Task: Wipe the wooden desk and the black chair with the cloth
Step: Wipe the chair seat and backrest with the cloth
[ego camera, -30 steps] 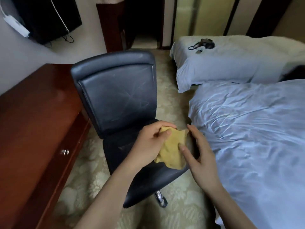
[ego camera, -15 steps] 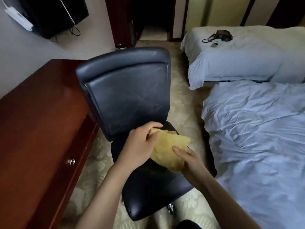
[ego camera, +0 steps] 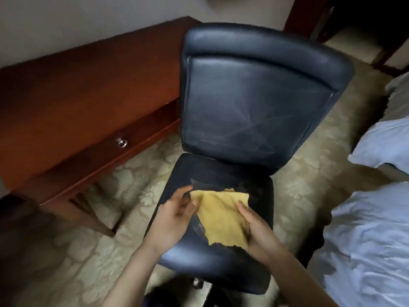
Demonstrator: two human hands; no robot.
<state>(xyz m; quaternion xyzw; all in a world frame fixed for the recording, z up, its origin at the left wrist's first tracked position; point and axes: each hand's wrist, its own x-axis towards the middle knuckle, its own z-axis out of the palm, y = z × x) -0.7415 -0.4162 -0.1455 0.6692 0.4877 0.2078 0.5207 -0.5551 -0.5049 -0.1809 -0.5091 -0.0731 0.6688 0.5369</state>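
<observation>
Now cloth (ego camera: 221, 220) spans between fingers (ego camera: 242, 208) (above chair (ego camera: 243, 107)).

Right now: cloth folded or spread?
Spread: the cloth is opened out flat between the left hand and right hand, over the chair seat.

We identify the black chair (ego camera: 254, 103) as smooth, leather-like upholstery with a dull sheen. Its backrest carries fine pale scuffs and creases, and the seat centre looks worn and rough. The cloth (ego camera: 221, 218) is a matt yellow fabric, soft-napped, with a ragged lower edge. The wooden desk (ego camera: 77, 89) shows a reddish, polished satin finish; its drawer knob (ego camera: 122, 143) is bright metal. The carpet (ego camera: 132, 169) is matt patterned pile, and the bedding (ego camera: 371, 240) is crumpled matt fabric.
</observation>
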